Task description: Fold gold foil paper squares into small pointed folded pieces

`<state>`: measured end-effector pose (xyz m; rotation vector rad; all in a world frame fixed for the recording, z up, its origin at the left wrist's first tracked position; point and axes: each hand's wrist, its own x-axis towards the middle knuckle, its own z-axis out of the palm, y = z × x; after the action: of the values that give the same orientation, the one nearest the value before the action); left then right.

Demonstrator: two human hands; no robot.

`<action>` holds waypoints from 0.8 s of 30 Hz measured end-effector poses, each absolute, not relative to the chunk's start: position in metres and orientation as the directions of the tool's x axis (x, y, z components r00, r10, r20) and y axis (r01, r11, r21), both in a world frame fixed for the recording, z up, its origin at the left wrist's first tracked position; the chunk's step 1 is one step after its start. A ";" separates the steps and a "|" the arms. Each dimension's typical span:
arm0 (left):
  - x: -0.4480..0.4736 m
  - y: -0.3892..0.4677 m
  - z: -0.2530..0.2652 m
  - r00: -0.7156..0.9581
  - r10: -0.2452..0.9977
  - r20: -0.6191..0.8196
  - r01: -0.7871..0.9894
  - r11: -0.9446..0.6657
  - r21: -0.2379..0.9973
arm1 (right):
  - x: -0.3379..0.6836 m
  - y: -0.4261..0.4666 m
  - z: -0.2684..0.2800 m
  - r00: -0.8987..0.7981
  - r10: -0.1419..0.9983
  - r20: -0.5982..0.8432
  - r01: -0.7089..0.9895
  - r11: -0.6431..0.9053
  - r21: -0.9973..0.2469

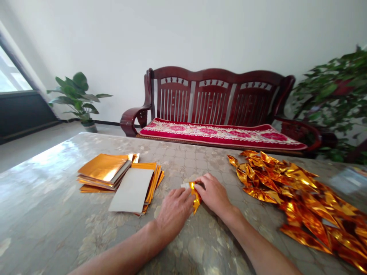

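Between my two hands, on the table, lies a partly folded sheet of gold foil paper (196,204) with a pale edge showing at its upper left. The fingers of my left hand (177,208) press on its left side. My right hand (213,193) pinches its upper right part between thumb and fingers. To the left are a stack of flat gold foil sheets (103,168) and a second stack with a grey-white sheet (133,190) on top. A heap of folded gold foil pieces (286,183) spreads over the right side.
The table (71,225) has a patterned, shiny cover. Behind it stands a dark red wooden bench (197,95) with a red floral cushion (206,131). Potted plants (76,95) flank the bench. A blurred clear plastic item (348,181) lies at the right edge.
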<state>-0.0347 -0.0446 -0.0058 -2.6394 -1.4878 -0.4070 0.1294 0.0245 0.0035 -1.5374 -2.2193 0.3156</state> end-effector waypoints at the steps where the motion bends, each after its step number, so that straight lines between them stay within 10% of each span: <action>1: -0.035 -0.045 -0.007 0.492 0.829 0.267 0.850 -0.523 0.058 | 0.129 0.025 0.004 -0.294 0.933 0.207 0.839 0.356 -0.411; 14: -0.029 -0.053 -0.007 0.524 0.812 0.258 0.820 -0.563 0.107 | 0.132 0.029 0.014 -0.244 0.970 -0.016 0.852 0.206 -0.481; 24: -0.025 -0.059 -0.002 0.553 0.793 0.257 0.805 -0.588 0.082 | 0.127 0.020 0.018 -0.308 0.948 0.083 0.886 0.318 -0.339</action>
<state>-0.0248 -0.0591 -0.0023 -2.7278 -1.4043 -0.4159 0.1274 0.0203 0.0182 -1.6594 -2.3195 0.3346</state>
